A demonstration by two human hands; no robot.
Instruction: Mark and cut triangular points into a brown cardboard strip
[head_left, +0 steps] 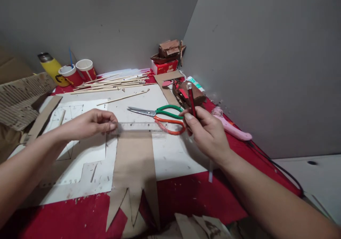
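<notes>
My left hand (102,123) pinches the left end of a clear plastic ruler (138,126), which lies across the upper part of a brown cardboard strip (134,157). Zigzag points are cut into the strip's near end. In my right hand (206,129), a dark red pen or pencil (191,100) stands nearly upright between thumb and fingers. Scissors (149,113) with one green and one orange handle lie open beyond the ruler, the handles close to my right fingers. Under my left forearm is a white sheet with drawn lines (93,148).
Thin wooden sticks (114,86) lie at the back, near two red-and-white cups (85,65) and a yellow bottle (54,70). A pink glue gun (234,128) with a cord is at right. Corrugated cardboard (18,100) stands at left; cardboard scraps (202,228) are at the near edge.
</notes>
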